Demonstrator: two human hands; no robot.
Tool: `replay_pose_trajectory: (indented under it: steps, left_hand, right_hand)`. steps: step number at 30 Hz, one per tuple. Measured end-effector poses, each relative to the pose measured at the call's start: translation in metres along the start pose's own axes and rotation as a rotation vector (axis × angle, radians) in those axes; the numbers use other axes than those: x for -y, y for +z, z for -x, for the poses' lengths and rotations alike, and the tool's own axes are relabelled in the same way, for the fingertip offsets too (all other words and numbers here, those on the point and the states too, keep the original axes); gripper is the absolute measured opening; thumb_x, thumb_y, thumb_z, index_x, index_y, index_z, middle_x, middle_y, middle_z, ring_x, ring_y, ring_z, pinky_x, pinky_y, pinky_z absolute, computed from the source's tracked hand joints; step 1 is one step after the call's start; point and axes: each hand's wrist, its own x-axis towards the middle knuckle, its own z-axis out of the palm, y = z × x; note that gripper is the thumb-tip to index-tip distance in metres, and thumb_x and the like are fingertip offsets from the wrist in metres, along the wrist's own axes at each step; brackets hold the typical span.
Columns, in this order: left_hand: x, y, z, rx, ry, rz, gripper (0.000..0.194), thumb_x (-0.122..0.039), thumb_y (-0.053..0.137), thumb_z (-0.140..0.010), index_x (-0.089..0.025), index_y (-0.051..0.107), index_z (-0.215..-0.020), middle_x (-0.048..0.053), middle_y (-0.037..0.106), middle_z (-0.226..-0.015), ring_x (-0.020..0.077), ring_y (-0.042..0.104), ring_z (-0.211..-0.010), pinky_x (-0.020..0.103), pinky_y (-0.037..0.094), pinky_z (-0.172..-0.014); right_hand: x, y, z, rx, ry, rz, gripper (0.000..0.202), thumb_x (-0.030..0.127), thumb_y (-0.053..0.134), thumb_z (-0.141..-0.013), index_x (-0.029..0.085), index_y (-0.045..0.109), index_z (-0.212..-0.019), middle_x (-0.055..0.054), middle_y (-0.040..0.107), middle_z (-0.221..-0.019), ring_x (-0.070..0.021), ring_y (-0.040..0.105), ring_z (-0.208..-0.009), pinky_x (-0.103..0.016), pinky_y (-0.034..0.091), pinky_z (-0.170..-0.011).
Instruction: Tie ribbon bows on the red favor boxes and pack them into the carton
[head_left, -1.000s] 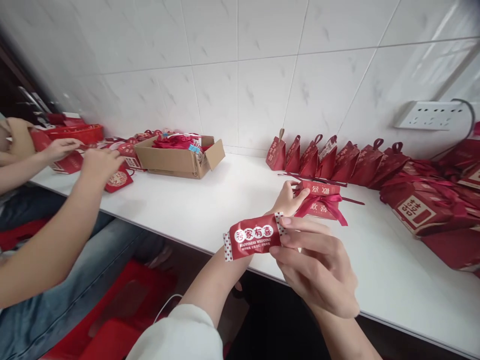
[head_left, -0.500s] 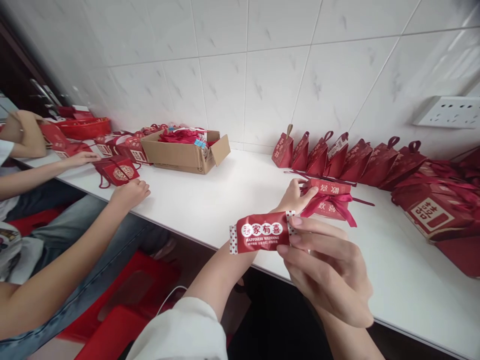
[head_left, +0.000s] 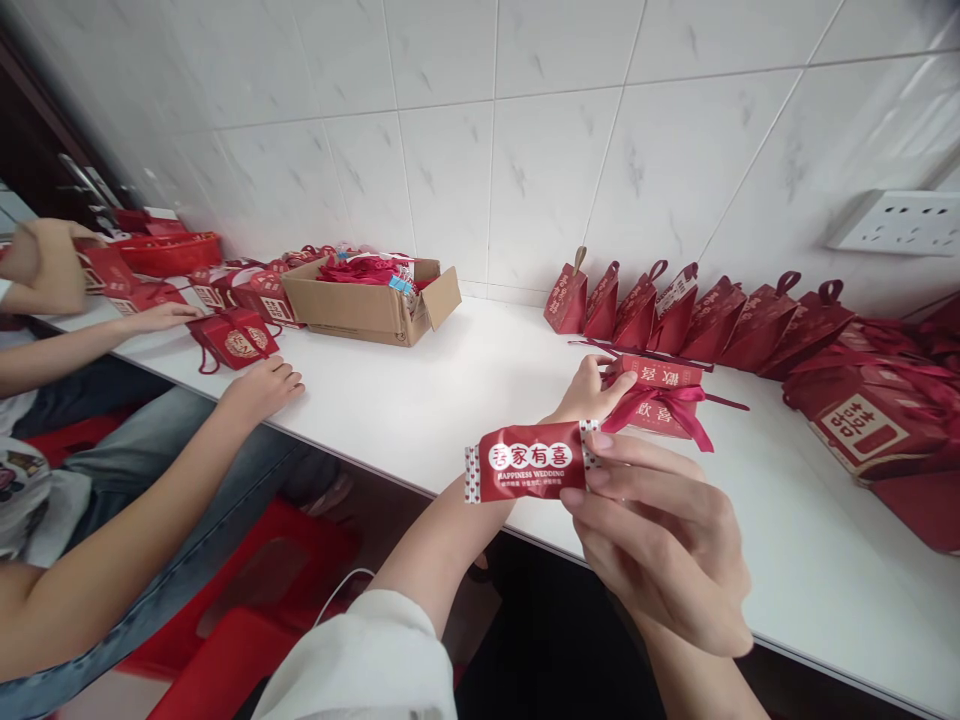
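Observation:
Between the fingertips of my right hand (head_left: 667, 530) is a red wrapped candy (head_left: 531, 462), pinched by its right end. Its wrapper reads "HAPPINESS WEDDING" and has white crimped ends with small hearts. Farther off, my left hand (head_left: 589, 392) grips the left side of a red gift box (head_left: 660, 374) lying on the white table. A dark pink ribbon (head_left: 660, 403) is tied around that box in a bow. My left thumb shows on the box; the other fingers are partly hidden.
A row of red peaked boxes (head_left: 716, 322) stands along the wall. At the right are larger ribboned boxes (head_left: 862, 400). An open cardboard box (head_left: 345, 315) holds ribbons. To the left, a co-worker's hand (head_left: 262, 388) is beside a red box (head_left: 238, 338); red stools (head_left: 277, 550) stand below.
My right hand and the candy have shifted very slightly right. My left hand stays on the gift box. At the left, the co-worker's near hand has moved slightly.

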Motion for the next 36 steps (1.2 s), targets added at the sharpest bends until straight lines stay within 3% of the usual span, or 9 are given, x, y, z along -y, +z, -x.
replay_pose_trajectory:
  steps: [15,19,21,23,25,26,30,33,36]
  left_hand:
    - [-0.012,0.003,0.004,-0.078,-0.024,0.087,0.021,-0.038,0.064,-0.07,-0.029,0.054,-0.087,-0.001,0.06,-0.096,0.0193,0.062,-0.095,0.042,0.05,-0.092]
    - [-0.029,-0.005,0.018,-0.201,-0.415,0.703,0.017,-0.032,0.061,-0.068,-0.026,0.06,-0.083,-0.001,0.06,-0.087,0.0215,0.059,-0.106,0.042,0.053,-0.087]
    - [-0.038,-0.035,0.041,-0.315,-0.652,0.976,0.031,-0.037,0.049,-0.071,-0.019,0.061,-0.093,0.004,0.058,-0.079,0.0297,0.06,-0.105,0.05,0.055,-0.071]
    - [-0.047,-0.085,0.076,-0.436,-0.696,0.88,0.026,-0.036,0.042,-0.075,-0.028,0.063,-0.086,0.005,0.061,-0.075,0.0242,0.062,-0.102,0.041,0.056,-0.073]
    - [-0.057,-0.145,0.115,-0.837,-0.703,0.086,0.026,-0.033,0.038,-0.075,-0.027,0.063,-0.081,0.005,0.061,-0.071,0.0233,0.065,-0.092,0.041,0.056,-0.068]
    - [-0.062,-0.173,0.132,-0.905,-0.721,-0.037,0.028,-0.033,0.04,-0.074,-0.024,0.063,-0.086,0.007,0.061,-0.075,0.0266,0.064,-0.097,0.049,0.055,-0.07]
    - [-0.072,-0.245,0.167,-0.622,-0.852,0.186,0.031,-0.022,0.044,-0.074,-0.02,0.061,-0.099,0.009,0.064,-0.093,0.0238,0.062,-0.104,0.047,0.055,-0.079]
    - [-0.066,-0.264,0.162,-0.334,-1.068,0.767,0.041,-0.017,0.032,-0.082,-0.022,0.049,-0.118,0.009,0.059,-0.114,0.0157,0.055,-0.114,0.031,0.058,-0.076]
    - [-0.06,-0.268,0.155,-0.311,-1.221,1.369,0.041,-0.017,0.023,-0.086,-0.023,0.042,-0.122,0.009,0.059,-0.109,0.0149,0.056,-0.113,0.029,0.059,-0.072]
  right_hand:
    - [-0.001,-0.002,0.0,-0.02,-0.004,-0.018,0.019,-0.002,0.063,-0.074,0.012,0.066,-0.087,-0.006,0.059,-0.086,-0.0241,0.063,-0.095,-0.034,0.058,-0.073]
    - [-0.007,0.021,0.005,0.032,0.053,-0.034,0.023,0.0,0.058,-0.078,0.016,0.064,-0.094,-0.006,0.057,-0.09,-0.0239,0.06,-0.101,-0.038,0.057,-0.078]
    - [-0.01,0.047,0.014,0.093,0.119,-0.053,0.024,0.001,0.05,-0.082,0.017,0.063,-0.096,-0.006,0.056,-0.091,-0.022,0.059,-0.103,-0.038,0.056,-0.082]
    - [-0.013,0.076,0.024,0.192,0.178,-0.063,0.027,0.001,0.042,-0.084,0.015,0.063,-0.095,-0.008,0.055,-0.091,-0.0201,0.058,-0.102,-0.034,0.055,-0.082]
    - [-0.014,0.101,0.034,0.333,0.271,-0.055,0.031,0.001,0.037,-0.085,0.013,0.064,-0.092,-0.009,0.056,-0.091,-0.0187,0.059,-0.099,-0.03,0.055,-0.08]
    - [-0.015,0.109,0.037,0.426,0.332,-0.051,0.032,0.0,0.036,-0.085,0.012,0.065,-0.091,-0.01,0.057,-0.092,-0.018,0.059,-0.097,-0.028,0.054,-0.08]
    - [-0.015,0.112,0.033,0.93,0.52,-0.001,0.034,-0.001,0.039,-0.081,0.014,0.067,-0.091,-0.01,0.06,-0.093,-0.0176,0.062,-0.087,-0.026,0.05,-0.074]
    - [-0.013,0.101,0.023,1.168,0.527,0.057,0.03,0.004,0.04,-0.082,0.015,0.066,-0.09,-0.008,0.063,-0.086,-0.018,0.062,-0.074,-0.026,0.046,-0.063]
    - [-0.009,0.095,0.019,1.185,0.507,0.103,0.026,0.008,0.039,-0.083,0.015,0.064,-0.082,-0.008,0.063,-0.08,-0.0184,0.061,-0.071,-0.026,0.041,-0.057]
